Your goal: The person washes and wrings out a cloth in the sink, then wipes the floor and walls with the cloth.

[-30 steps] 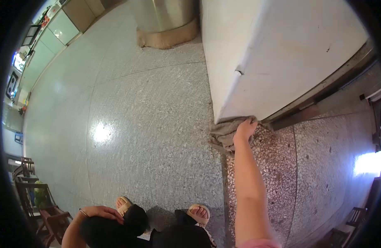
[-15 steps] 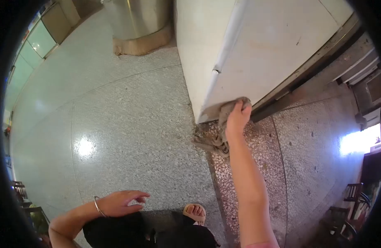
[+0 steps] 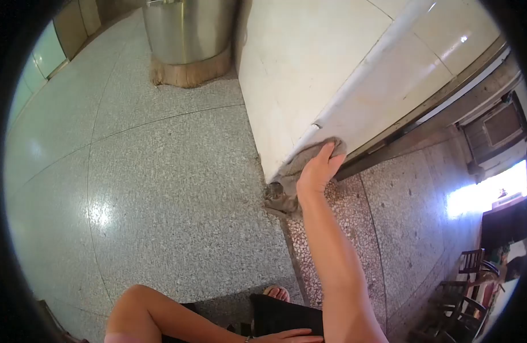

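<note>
My right hand (image 3: 319,171) presses a grey-brown cloth (image 3: 300,160) against the lower part of a white tiled wall (image 3: 383,103), close to its corner. The lower end of the cloth hangs down to the floor at the foot of the corner. At the bottom edge of the view, my left hand (image 3: 295,336) lies flat on my dark-clothed leg, fingers stretched out, with nothing visible in it.
A large metal container (image 3: 189,34) on a round wooden-looking base (image 3: 192,71) stands beyond the wall's left side. My sandalled foot (image 3: 277,293) is below. Dark chairs (image 3: 466,306) stand at the lower right, near a bright reflection on the floor.
My right hand has moved from the floor at the corner up onto the wall face with the cloth. My left hand has moved right onto my leg. The view has shifted.
</note>
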Demonstrator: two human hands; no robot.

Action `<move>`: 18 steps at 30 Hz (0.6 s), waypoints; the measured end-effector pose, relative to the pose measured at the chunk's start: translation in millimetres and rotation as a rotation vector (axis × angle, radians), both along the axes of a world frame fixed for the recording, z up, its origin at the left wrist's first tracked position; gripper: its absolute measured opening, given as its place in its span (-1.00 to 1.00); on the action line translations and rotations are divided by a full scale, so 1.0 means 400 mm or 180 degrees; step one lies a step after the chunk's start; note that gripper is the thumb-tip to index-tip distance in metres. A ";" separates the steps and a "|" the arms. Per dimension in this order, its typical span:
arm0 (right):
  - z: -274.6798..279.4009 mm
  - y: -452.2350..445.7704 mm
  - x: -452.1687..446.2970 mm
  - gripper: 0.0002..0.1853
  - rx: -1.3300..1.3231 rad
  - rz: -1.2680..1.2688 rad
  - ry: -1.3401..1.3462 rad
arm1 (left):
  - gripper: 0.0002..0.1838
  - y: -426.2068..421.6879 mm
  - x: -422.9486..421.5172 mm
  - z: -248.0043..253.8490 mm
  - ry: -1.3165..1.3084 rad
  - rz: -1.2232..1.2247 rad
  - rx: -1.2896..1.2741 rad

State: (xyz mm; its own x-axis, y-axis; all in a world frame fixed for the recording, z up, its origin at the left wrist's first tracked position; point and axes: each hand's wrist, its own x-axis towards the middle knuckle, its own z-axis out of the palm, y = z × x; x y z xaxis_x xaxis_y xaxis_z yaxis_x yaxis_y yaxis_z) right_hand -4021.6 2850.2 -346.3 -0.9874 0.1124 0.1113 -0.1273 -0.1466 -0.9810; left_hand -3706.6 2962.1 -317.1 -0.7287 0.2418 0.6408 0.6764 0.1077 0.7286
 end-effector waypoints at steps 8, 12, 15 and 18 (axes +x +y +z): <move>-0.062 0.070 -0.101 -0.54 -0.0534 -0.0012 -0.0832 | -0.77 -0.040 -0.007 -0.062 0.0588 0.0214 -0.0267; -0.017 0.038 -0.043 -0.69 -0.0322 0.0281 0.0685 | -0.81 -0.037 0.005 -0.089 0.0648 0.0268 -0.0256; -0.002 0.019 -0.044 -0.72 -0.0191 -0.0169 0.0687 | -0.82 -0.036 0.011 -0.087 0.0656 0.0411 -0.0278; -0.024 0.038 -0.090 -0.68 -0.0297 -0.0222 0.0206 | -0.84 -0.033 0.005 -0.086 0.0781 0.0541 -0.0339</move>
State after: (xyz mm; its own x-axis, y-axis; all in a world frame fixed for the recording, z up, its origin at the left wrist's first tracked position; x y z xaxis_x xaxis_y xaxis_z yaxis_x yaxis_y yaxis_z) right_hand -4057.4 2865.6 -355.9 -0.9679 0.1935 0.1603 -0.2029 -0.2254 -0.9529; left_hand -3704.4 2949.0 -351.6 -0.5912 0.2049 0.7800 0.7963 0.3014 0.5244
